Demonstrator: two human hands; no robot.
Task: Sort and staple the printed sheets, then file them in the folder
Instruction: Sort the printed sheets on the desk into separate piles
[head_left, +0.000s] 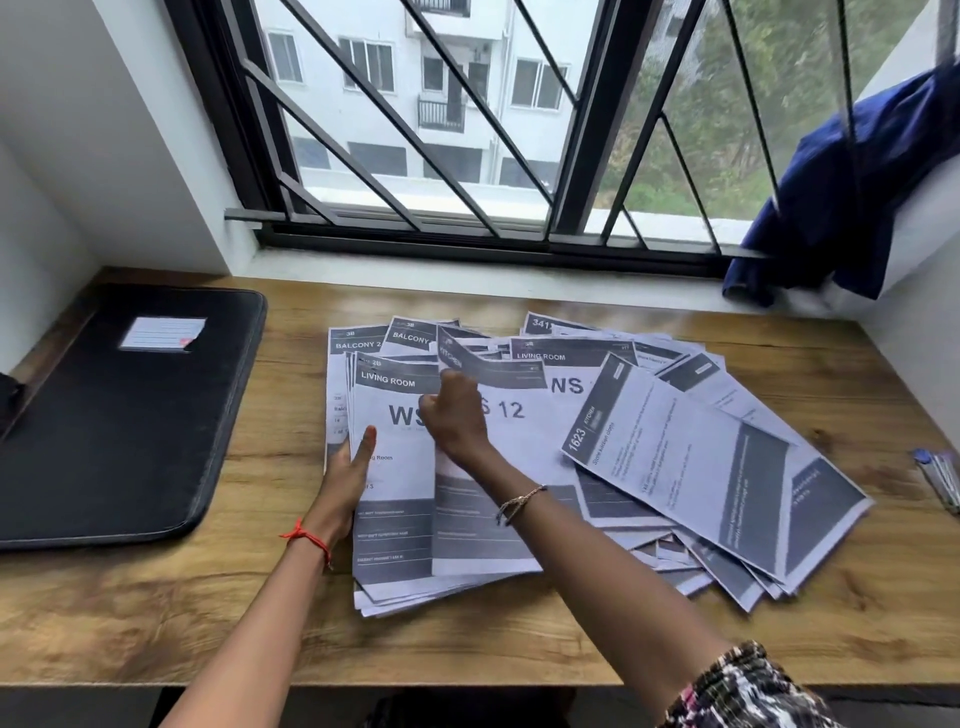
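Many sheets (675, 457) fanned, edges overlapping, folder (119, 415) well apart

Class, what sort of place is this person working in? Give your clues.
Probably a home study corner: a wooden desk under a barred window, with printed sheets and a black folder on it.

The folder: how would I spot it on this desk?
Start at the wooden desk under the barred window. At its left end lies the folder, flat and closed. Unlike the grey-printed sheets beside it, it is black with a lined label.
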